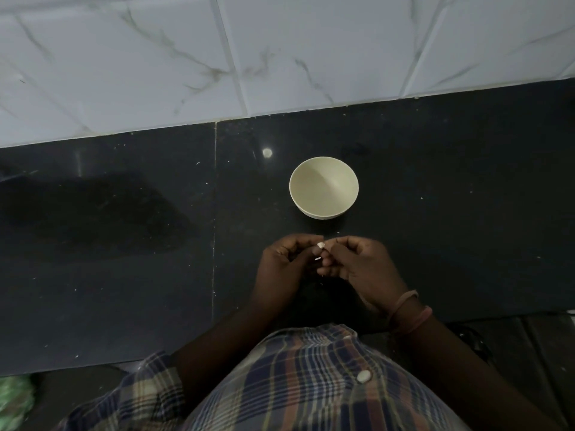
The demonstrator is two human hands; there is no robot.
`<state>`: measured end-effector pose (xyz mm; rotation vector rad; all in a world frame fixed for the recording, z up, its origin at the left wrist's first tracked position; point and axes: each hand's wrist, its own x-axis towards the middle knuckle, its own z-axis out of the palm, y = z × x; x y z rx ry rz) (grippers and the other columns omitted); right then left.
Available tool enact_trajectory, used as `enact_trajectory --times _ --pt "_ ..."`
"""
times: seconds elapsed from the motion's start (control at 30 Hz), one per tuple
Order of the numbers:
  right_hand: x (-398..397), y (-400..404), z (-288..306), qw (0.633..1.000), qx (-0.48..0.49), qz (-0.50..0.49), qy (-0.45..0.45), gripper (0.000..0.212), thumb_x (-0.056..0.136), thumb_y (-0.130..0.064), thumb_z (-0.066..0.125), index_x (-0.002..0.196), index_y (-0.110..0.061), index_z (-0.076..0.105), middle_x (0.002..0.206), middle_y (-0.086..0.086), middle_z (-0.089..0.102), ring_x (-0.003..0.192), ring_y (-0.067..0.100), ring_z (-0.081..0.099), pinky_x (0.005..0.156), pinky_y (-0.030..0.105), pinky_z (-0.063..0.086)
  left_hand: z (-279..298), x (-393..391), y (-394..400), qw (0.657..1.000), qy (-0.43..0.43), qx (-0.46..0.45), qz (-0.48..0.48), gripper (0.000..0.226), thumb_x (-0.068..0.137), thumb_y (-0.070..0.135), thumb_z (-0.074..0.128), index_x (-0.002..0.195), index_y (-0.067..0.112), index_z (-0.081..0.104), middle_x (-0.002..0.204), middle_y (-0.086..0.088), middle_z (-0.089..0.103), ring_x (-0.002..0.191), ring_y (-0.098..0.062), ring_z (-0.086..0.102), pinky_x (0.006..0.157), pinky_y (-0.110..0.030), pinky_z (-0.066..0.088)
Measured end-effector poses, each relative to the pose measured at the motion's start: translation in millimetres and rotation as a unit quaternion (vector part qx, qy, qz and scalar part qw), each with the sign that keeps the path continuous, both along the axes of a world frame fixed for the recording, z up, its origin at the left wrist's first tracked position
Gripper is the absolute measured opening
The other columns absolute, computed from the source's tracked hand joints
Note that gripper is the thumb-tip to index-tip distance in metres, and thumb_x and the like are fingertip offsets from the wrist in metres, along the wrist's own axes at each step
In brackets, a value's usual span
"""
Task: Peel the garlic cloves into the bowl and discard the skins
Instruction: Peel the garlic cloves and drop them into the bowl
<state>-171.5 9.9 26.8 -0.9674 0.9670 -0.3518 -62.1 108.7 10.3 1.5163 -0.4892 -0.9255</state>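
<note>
Garlic clove (320, 244) mostly hidden between curled fingers (311, 241)

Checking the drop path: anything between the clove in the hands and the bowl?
Nothing visible. The garlic clove is pinched between the left hand and right hand, just short of the bowl. Only bare dark countertop lies between them, and the bowl looks empty.
</note>
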Motion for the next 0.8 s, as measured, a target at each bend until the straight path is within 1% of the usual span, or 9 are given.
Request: enact_trajectory --times 0.1,0.17,0.3,0.43,0.5,0.57,0.67,0.73,0.8 --pt "3 5 -2 0.998 0.048 -0.02 -0.031 0.016 0.099 -0.001 0.055 0.096 0.008 0.068 0.081 0.018 0.065 0.068 0.015 0.065 0.067 0.028 0.062 -3 5 3 1.0 -0.016 0.002 -0.007 0.014 0.093 0.004 0.067 0.103 0.011 0.076 0.095 -0.003 0.078 0.089 -0.017 0.075 0.077 -0.026 0.058" --pt "4 8 -5 0.997 0.061 -0.037 -0.036 0.014 0.098 0.0 0.056 0.096 0.008 0.067 0.082 0.019 0.065 0.068 0.015 0.065 0.068 0.029 0.062 -6 8 3 1.0 -0.013 0.006 -0.007 0.014 0.091 0.003 0.069 0.1 0.012 0.076 0.094 -0.003 0.079 0.088 -0.016 0.074 0.077 -0.026 0.058" --pt "6 14 -10 0.998 0.027 -0.048 -0.009 0.009 0.094 0.001 0.063 0.095 0.008 0.069 0.084 0.021 0.069 0.07 0.017 0.065 0.067 0.03 0.062 -11 10 3 0.999 -0.032 0.023 -0.021 0.016 0.09 0.003 0.07 0.098 0.015 0.077 0.093 0.0 0.079 0.088 -0.015 0.074 0.079 -0.028 0.058" --pt "1 9 -12 0.999 0.0 -0.042 0.007 0.011 0.094 0.003 0.062 0.089 0.003 0.071 0.081 0.021 0.069 0.069 0.018 0.065 0.068 0.032 0.063 -13 5 0 0.998 -0.039 0.035 -0.024 0.015 0.09 0.005 0.071 0.099 0.015 0.078 0.094 0.0 0.079 0.09 -0.016 0.075 0.082 -0.031 0.059" --pt "-4 4 -13 0.999 -0.006 -0.027 0.02 0.014 0.095 0.002 0.061 0.085 0.0 0.07 0.074 0.017 0.067 0.064 0.017 0.065 0.064 0.031 0.063 -12 -3 -2 0.998 -0.043 0.037 -0.02 0.015 0.09 0.005 0.071 0.099 0.015 0.078 0.093 0.002 0.079 0.088 -0.013 0.074 0.077 -0.024 0.057" --pt "-9 -2 -15 0.999 -0.019 -0.006 0.036 0.016 0.097 0.0 0.06 0.085 -0.001 0.07 0.07 0.014 0.066 0.059 0.017 0.063 0.06 0.03 0.061 -11 -13 -4 0.999 -0.041 0.03 -0.014 0.016 0.09 0.005 0.071 0.099 0.017 0.078 0.093 0.003 0.079 0.088 -0.011 0.074 0.076 -0.022 0.055" --pt "-15 -10 -15 0.994 -0.062 0.038 0.076 0.016 0.098 -0.007 0.06 0.092 0.002 0.072 0.071 0.016 0.066 0.053 0.018 0.06 0.053 0.027 0.056 -13 -24 -9 0.999 -0.021 0.038 0.015 0.02 0.089 0.003 0.071 0.097 0.021 0.077 0.094 0.001 0.079 0.09 -0.016 0.075 0.081 -0.03 0.058" --pt "-18 -14 -14 0.99 -0.086 0.062 0.093 0.018 0.098 -0.011 0.061 0.094 0.001 0.073 0.065 0.012 0.062 0.049 0.017 0.057 0.049 0.022 0.05 -14 -30 -10 0.998 -0.006 0.041 0.036 0.018 0.089 0.003 0.071 0.097 0.018 0.077 0.094 -0.002 0.079 0.09 -0.02 0.075 0.083 -0.035 0.059" --pt "-19 -17 -14 0.987 -0.095 0.074 0.105 0.019 0.098 -0.014 0.061 0.092 -0.001 0.073 0.059 0.006 0.059 0.046 0.014 0.052 0.045 0.02 0.045 -14 -34 -11 0.998 0.009 0.038 0.053 0.016 0.09 0.004 0.071 0.099 0.016 0.076 0.095 -0.004 0.079 0.091 -0.02 0.075 0.083 -0.036 0.059"
